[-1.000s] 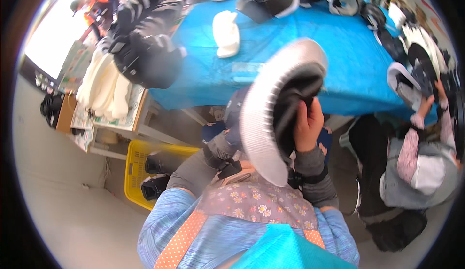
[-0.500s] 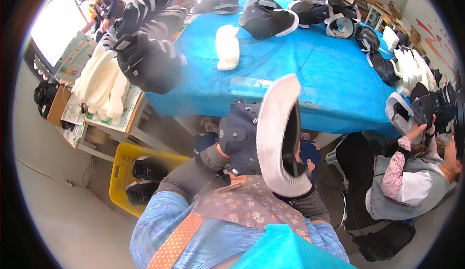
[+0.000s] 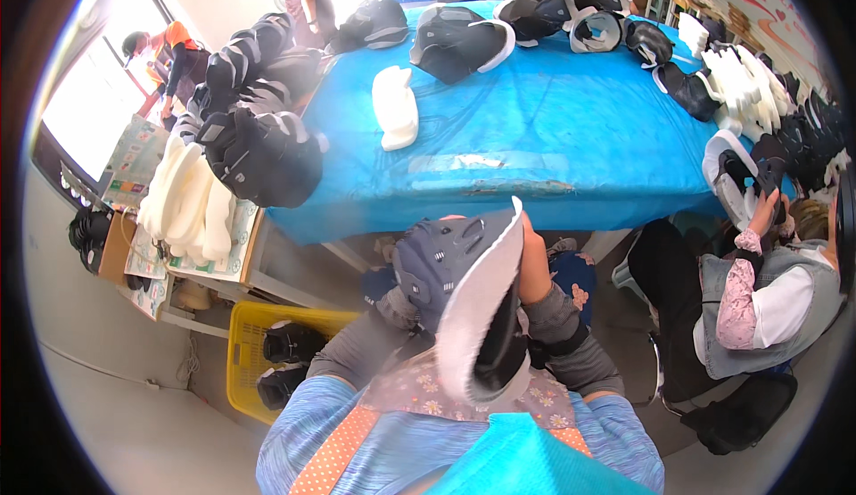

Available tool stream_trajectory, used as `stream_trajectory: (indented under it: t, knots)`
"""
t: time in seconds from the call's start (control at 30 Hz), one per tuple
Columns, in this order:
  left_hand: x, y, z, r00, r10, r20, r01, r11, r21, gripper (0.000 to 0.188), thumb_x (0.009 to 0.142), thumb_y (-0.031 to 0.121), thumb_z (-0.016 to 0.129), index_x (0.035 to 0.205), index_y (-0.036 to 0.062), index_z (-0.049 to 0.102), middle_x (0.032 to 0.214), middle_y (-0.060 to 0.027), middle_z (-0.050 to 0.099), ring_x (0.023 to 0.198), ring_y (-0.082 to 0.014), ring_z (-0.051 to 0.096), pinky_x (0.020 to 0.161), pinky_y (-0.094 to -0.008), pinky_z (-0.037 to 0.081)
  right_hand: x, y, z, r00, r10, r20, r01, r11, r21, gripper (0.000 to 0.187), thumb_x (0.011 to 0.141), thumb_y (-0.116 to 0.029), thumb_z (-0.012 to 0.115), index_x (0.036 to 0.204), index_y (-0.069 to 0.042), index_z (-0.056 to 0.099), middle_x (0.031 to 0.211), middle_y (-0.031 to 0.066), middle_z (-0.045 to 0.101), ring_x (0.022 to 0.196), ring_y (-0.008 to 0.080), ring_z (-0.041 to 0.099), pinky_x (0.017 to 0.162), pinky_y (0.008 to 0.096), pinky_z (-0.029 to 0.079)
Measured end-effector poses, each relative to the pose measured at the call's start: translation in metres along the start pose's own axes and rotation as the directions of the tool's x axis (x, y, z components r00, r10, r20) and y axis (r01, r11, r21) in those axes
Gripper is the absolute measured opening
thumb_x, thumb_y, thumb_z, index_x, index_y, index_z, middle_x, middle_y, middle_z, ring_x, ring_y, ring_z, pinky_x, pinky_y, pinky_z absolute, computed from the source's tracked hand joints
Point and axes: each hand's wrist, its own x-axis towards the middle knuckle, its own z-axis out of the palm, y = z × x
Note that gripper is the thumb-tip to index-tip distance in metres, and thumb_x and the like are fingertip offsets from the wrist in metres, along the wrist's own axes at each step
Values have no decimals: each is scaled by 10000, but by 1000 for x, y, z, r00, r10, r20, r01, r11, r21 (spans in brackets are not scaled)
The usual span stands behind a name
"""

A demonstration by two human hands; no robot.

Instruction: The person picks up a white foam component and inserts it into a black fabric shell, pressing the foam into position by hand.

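Note:
Upright in front of my chest is a dark navy padded fabric piece (image 3: 432, 259) with a broad white, ribbed-looking rim and a black hollow inside. My right hand (image 3: 535, 263) grips its far right end, the fingers out of sight behind the rim. On the other side, my left forearm in a grey sleeve (image 3: 392, 309) runs up to the piece, whose body hides most of that hand. A patterned apron (image 3: 401, 392) lies just under the piece's near end. Beyond it, a white foam pad (image 3: 395, 107) rests on the blue-covered table (image 3: 499, 156).
Dark padded pieces (image 3: 259, 156) are stacked left, beside white foam pads (image 3: 187, 201) on a side table. A yellow crate (image 3: 245, 361) with black pieces stands low left. At right, a seated co-worker (image 3: 767, 308) handles a similar piece; other people stand or sit farther back.
The piece has turned, its rim now slanting down toward me, and sits lower. My right hand has come into sight at its far end. The view has shifted slightly.

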Motion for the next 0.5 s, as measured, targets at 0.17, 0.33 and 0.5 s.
stream_trajectory:
  t: [0.17, 0.33, 0.5]
  knots:
    - [3, 4, -3, 979, 186, 79, -200, 950, 241, 351, 937, 108, 557, 1252, -15, 465, 1139, -147, 626, 1028, -225, 642, 882, -370, 551, -7, 5, 4, 990, 101, 102, -120, 970, 211, 409, 825, -234, 755, 1082, -1, 538, 856, 154, 678, 745, 249, 651, 714, 328, 508]
    - [-3, 2, 0, 960, 251, 122, -276, 919, 281, 473, 928, 154, 577, 1348, -1, 425, 1254, -133, 570, 1117, -215, 587, 965, -366, 486, -13, 12, -9, 977, -65, 204, 81, 994, -71, 428, 801, -251, 755, 1075, -16, 526, 779, 198, 650, 685, 354, 654, 589, 410, 503]
    - [-2, 12, 14, 967, 192, 167, -239, 909, 342, 518, 907, 173, 604, 1363, 8, 421, 1278, -123, 558, 1139, -207, 573, 983, -355, 466, -22, 75, -6, 936, -11, 352, -26, 995, 101, 321, 803, -179, 701, 1002, -46, 488, 677, 196, 596, 644, 394, 617, 525, 447, 469]
